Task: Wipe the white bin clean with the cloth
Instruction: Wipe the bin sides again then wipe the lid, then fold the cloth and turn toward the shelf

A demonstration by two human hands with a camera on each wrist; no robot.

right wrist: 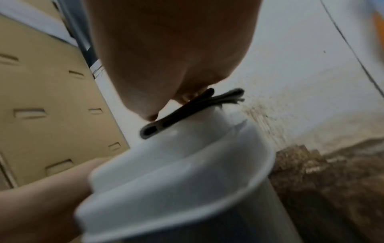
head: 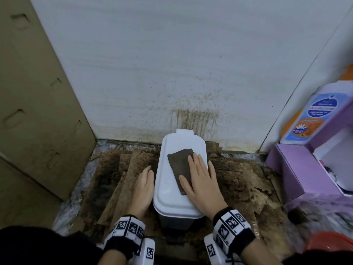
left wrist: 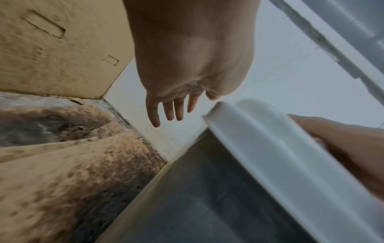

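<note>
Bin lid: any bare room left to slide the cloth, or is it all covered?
Bare lid toward the person, below the cloth, and a strip along its left edge. The far end by the hinge tab is bare too. The right half is crowded: the right hand lies flat on the cloth. The left hand is beside the bin's left side.

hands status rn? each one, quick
Left hand: open, fingers straight, beside the white bin, holding nothing.
Right hand: open, flat, pressing the cloth onto the bin lid.

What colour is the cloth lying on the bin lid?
Dark brown, plain; the cloth shows best in the head view, under the right hand.
</note>
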